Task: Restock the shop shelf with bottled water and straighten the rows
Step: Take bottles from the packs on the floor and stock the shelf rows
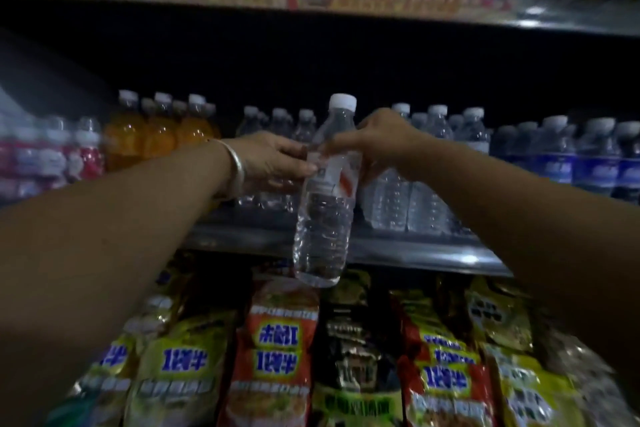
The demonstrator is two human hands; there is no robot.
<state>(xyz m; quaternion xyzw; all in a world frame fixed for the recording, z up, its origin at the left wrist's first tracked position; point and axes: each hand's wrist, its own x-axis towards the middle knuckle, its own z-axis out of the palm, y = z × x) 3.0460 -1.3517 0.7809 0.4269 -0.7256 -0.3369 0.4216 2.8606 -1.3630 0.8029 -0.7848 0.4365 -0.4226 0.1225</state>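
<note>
Shelf [398, 248]: metal ledge carrying rows of clear water bottles [398, 198], gap at centre likely awaiting stock. Snack packets [277, 350] below. Water bottle [327, 198]: upright, held in air before shelf edge, not yet seated. Right hand [377, 137] pinches bottle shoulder; left hand [273, 158] touches label with fingertips, apparently steadying.
</note>
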